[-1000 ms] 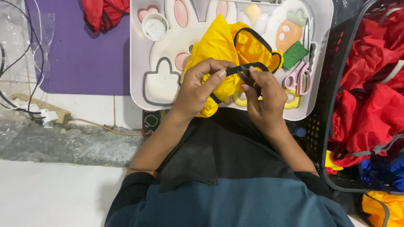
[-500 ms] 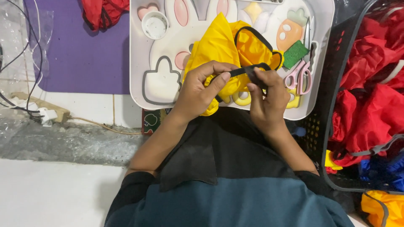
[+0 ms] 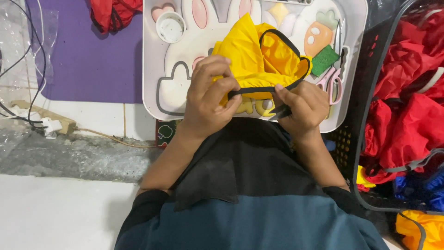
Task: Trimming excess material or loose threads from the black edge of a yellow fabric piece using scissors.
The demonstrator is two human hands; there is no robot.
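**Both hands pinch a black strap**

The left hand [image 3: 210,99] and right hand [image 3: 300,106] each grip the black strap [image 3: 259,89] of a yellow cloth [image 3: 252,55], stretched between them over a white tray [image 3: 159,69]. Scissors [image 3: 334,81] lie just beside the right hand.

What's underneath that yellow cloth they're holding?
Under the yellow cloth lies a white tray with rabbit and carrot pictures, and pink scissors beside it. Whatever sits directly beneath the cloth is covered.

White tray [image 3: 157,69] | far-left corner — small white cup [image 3: 170,27] | right edge — pink scissors [image 3: 334,82], green sponge [image 3: 324,60] | middle — yellow cloth [image 3: 249,51]
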